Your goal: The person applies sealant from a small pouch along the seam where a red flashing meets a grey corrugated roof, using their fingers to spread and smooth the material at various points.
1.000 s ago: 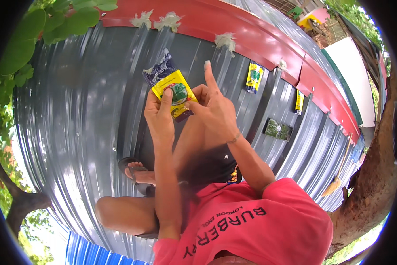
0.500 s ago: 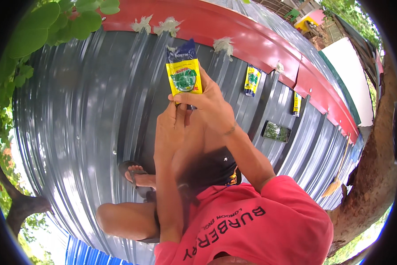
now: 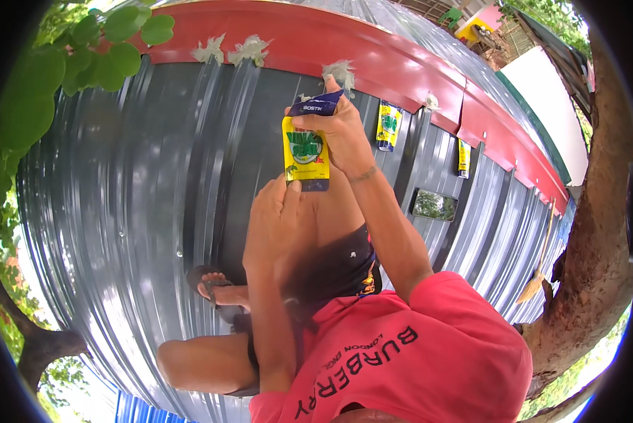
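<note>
A yellow-and-blue sachet (image 3: pixel 306 149) with a green print is held up in front of me, over the dark metal roof sheet. My right hand (image 3: pixel 341 130) pinches its upper end, where the dark blue top strip is bent over sideways with a ragged edge. Below, my left hand (image 3: pixel 274 215) grips the bottom corner between thumb and fingers. The sachet's back and some fingertips are hidden.
A similar sachet (image 3: pixel 388 127) and a narrow yellow-and-blue packet (image 3: pixel 464 158) lie on the roof to the right, near a phone (image 3: pixel 435 205). Whitish lumps (image 3: pixel 249 51) stick to the red flashing (image 3: pixel 288 44). A broom (image 3: pixel 530 287) lies beside the tree trunk (image 3: pixel 588 261).
My right hand has shifted from the sachet's lower part up to its top, and the blue strip has become bent over. My left hand keeps hold of the bottom. The view has shifted slightly.
</note>
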A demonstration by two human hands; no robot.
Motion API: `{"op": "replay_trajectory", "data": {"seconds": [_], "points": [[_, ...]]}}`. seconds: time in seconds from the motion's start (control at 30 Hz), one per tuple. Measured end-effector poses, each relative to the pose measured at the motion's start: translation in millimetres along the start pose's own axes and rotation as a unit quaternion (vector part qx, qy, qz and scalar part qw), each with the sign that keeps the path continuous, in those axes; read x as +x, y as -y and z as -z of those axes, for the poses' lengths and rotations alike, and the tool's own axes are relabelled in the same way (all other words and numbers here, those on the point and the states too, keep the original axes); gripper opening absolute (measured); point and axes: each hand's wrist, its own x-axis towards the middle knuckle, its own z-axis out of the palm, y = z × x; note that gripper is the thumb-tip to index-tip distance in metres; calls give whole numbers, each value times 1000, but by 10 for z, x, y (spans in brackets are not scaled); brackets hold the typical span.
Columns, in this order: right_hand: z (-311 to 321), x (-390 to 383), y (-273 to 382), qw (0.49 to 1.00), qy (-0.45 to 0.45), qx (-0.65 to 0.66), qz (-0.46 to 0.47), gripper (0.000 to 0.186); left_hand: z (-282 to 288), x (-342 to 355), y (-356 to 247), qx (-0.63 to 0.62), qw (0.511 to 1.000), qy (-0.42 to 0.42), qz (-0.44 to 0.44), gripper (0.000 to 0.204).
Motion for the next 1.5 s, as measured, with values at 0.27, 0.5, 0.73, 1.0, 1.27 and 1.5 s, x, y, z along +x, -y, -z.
{"op": "replay_trajectory", "data": {"seconds": [0.27,0.5,0.73,1.0,1.27,1.5], "points": [[-403,-155,-67,998,52,-21,-21,93,53,192,480,-301,953,7,-46,32],[-453,-409,-200,993,101,-50,-26,104,53,91,152,-165,973,-156,-36,29],[-309,-246,-54,997,76,-10,11,105,224,46,165,-74,990,-79,-92,20],[-153,-99,109,997,19,-56,39,94,259,25,184,-78,995,-18,-61,22],[-324,-384,-162,992,51,-113,-37,93,229,157,194,-373,925,-4,67,29],[-307,-395,11,986,96,-135,8,102,225,14,332,-282,953,35,105,32]]}}
